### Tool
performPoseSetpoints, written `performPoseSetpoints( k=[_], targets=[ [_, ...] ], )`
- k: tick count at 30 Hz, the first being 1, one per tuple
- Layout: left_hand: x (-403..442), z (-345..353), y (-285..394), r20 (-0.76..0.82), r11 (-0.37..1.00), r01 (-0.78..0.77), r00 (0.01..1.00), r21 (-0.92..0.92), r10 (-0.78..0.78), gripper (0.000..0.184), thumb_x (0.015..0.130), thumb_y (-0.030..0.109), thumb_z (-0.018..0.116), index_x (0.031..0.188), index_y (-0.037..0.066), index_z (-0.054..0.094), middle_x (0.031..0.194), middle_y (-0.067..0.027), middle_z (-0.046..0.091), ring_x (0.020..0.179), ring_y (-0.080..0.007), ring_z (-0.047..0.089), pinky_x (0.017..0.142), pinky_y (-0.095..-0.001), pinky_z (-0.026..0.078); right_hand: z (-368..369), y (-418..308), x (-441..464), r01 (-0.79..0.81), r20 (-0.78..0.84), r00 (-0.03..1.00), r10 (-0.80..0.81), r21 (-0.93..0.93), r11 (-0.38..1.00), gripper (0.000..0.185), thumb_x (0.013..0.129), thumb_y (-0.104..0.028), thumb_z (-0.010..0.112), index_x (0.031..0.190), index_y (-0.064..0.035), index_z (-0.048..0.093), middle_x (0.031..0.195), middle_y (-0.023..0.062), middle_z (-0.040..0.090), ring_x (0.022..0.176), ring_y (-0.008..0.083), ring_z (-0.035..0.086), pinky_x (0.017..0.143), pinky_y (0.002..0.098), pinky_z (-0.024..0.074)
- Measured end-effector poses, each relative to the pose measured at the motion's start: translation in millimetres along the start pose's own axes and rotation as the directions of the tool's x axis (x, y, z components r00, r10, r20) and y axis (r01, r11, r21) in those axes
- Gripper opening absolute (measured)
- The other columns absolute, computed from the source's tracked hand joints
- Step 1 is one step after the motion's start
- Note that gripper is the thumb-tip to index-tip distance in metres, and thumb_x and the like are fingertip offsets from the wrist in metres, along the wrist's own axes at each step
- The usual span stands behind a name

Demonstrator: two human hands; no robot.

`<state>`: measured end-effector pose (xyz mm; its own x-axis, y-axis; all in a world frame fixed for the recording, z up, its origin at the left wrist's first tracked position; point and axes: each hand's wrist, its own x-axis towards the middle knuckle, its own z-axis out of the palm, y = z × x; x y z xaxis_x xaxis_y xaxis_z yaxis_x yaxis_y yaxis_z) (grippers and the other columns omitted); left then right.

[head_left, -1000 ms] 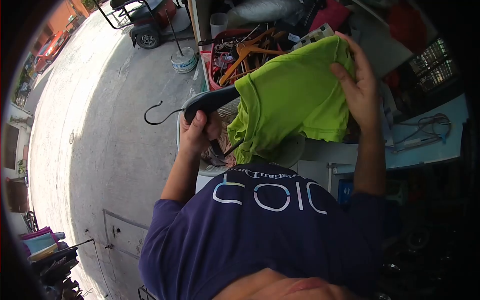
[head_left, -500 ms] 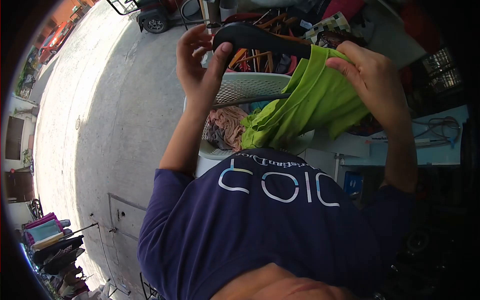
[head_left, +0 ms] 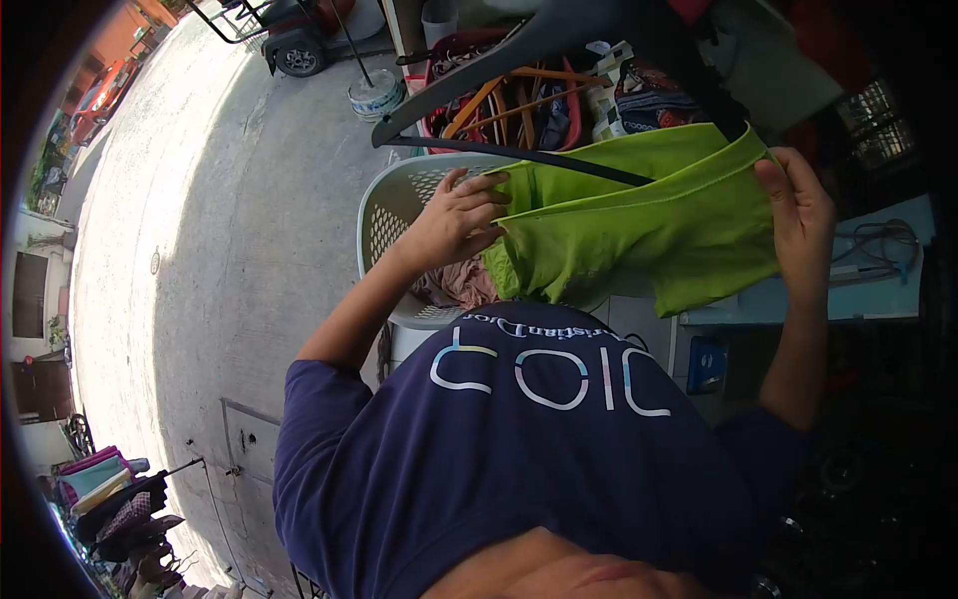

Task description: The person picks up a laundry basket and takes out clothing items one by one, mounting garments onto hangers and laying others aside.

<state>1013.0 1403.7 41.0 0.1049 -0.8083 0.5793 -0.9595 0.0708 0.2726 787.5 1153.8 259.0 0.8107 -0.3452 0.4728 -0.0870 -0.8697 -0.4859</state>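
My left hand (head_left: 454, 222) is at the left edge of a lime-green garment (head_left: 599, 220), its fingers apart and fingertips against the fabric. My right hand (head_left: 803, 205) pinches the garment's right edge, thumb in front. A large black hanger (head_left: 449, 95) slants above, one arm free at the left and the other reaching into the garment's opening near my right hand. Its lower bar runs down behind the front fabric. The hanger's hook is out of sight. Below the garment stands a pale perforated laundry basket (head_left: 384, 215) with crumpled pinkish cloth (head_left: 469, 282) in it.
A red basket (head_left: 574, 115) of orange and dark hangers stands beyond the laundry basket. A pole in a round weighted base (head_left: 377, 97) is on the concrete, near a parked vehicle's wheel (head_left: 299, 57). On the right, a light-blue surface (head_left: 848, 295) bears a coiled cable (head_left: 883, 245).
My left hand has let go of the hanger's end and moved down to the garment's left edge. The hanger has turned and come closer to the camera. The garment is spread wider.
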Motion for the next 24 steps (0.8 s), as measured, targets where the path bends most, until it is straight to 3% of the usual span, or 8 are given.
performPoseSetpoints(
  k=[2,5,9,12,17,20,23,24],
  targets=[
    [-11.8,-19.7,-15.7,0.076,0.979,0.195,0.979,-0.055,-0.190,0.025,0.074,0.017,0.071,0.098,0.011,0.065,0.102,-0.0028,0.067,0.116,-0.0232,0.055,0.108,-0.0556,0.022,0.5,13.5,-16.2,-0.013,0.021,1.000,0.013,0.008,1.000,0.034,0.092,-0.034,0.059,0.092,-0.0004,0.061,0.063,0.0002,0.050,0.059,0.0042,0.043,0.054,0.0234,0.0359],
    [-17.6,-43.5,-27.5,0.046,0.973,0.004,0.999,0.230,-0.015,0.019,0.072,0.012,0.066,0.091,0.013,0.065,0.102,-0.0025,0.066,0.104,-0.0193,0.061,0.112,-0.0576,0.014,2.0,22.2,-37.8,-0.028,0.029,0.999,0.028,0.003,1.000,0.034,0.091,-0.034,0.060,0.091,-0.0002,0.060,0.066,0.0019,0.053,0.061,0.0064,0.047,0.057,0.0225,0.0379],
    [-13.4,-66.2,-27.9,-0.080,0.949,-0.009,0.996,0.316,0.036,0.020,0.069,0.014,0.065,0.088,0.016,0.070,0.105,0.0032,0.067,0.124,-0.0245,0.049,0.114,-0.0565,0.003,-3.1,34.0,-50.8,-0.009,-0.051,0.999,0.008,-0.012,1.000,0.033,0.091,-0.033,0.060,0.092,-0.0005,0.061,0.068,0.0013,0.055,0.061,0.0064,0.048,0.057,0.0222,0.0384],
    [-9.8,-80.4,-44.4,0.007,0.931,-0.042,0.999,0.361,0.043,0.026,0.067,0.009,0.063,0.091,0.014,0.070,0.100,0.0013,0.068,0.129,-0.0304,0.043,0.114,-0.0569,0.002,-4.9,42.0,-52.4,-0.051,-0.063,0.997,0.049,-0.025,0.998,0.032,0.091,-0.032,0.060,0.094,-0.0009,0.063,0.069,0.0002,0.057,0.062,0.0058,0.048,0.057,0.0218,0.0385],
    [32.9,-118.7,-40.5,0.082,0.942,-0.175,0.984,0.286,0.158,0.024,0.065,0.003,0.066,0.088,0.009,0.068,0.095,-0.0035,0.064,0.108,-0.0268,0.054,0.107,-0.0493,0.036,-3.5,53.1,-46.8,-0.032,-0.140,0.990,0.023,-0.060,0.998,0.030,0.090,-0.030,0.061,0.099,-0.0020,0.064,0.072,-0.0003,0.059,0.065,0.0041,0.050,0.060,0.0206,0.0402],
    [63.4,-147.7,-16.6,-0.090,0.926,-0.261,0.951,0.273,0.295,0.032,0.061,-0.001,0.066,0.091,0.010,0.069,0.097,-0.0057,0.064,0.104,-0.0266,0.056,0.104,-0.0496,0.038,-2.9,51.3,-37.7,0.008,-0.187,0.982,-0.011,-0.014,1.000,0.029,0.090,-0.029,0.061,0.101,-0.0023,0.064,0.075,-0.0007,0.061,0.069,0.0038,0.052,0.064,0.0196,0.0415],
    [91.2,-161.8,21.4,-0.279,0.906,-0.387,0.863,0.170,0.421,0.032,0.071,0.013,0.067,0.102,0.010,0.069,0.105,-0.0114,0.066,0.105,-0.0284,0.060,0.100,-0.0470,0.042,-1.8,44.5,-34.2,0.058,-0.240,0.970,-0.047,0.038,0.998,0.028,0.090,-0.029,0.061,0.101,-0.0027,0.064,0.080,-0.0012,0.063,0.074,0.0043,0.054,0.069,0.0195,0.0427],
    [98.2,-157.2,26.3,-0.329,0.950,-0.275,0.892,0.150,0.310,0.031,0.074,0.014,0.067,0.105,0.008,0.068,0.105,-0.0117,0.066,0.107,-0.0283,0.059,0.099,-0.0449,0.042,-3.7,45.3,-33.6,0.060,-0.248,0.968,-0.042,0.064,0.996,0.028,0.090,-0.029,0.061,0.101,-0.0029,0.065,0.082,-0.0013,0.064,0.076,0.0044,0.055,0.071,0.0197,0.0427]
  ],
)
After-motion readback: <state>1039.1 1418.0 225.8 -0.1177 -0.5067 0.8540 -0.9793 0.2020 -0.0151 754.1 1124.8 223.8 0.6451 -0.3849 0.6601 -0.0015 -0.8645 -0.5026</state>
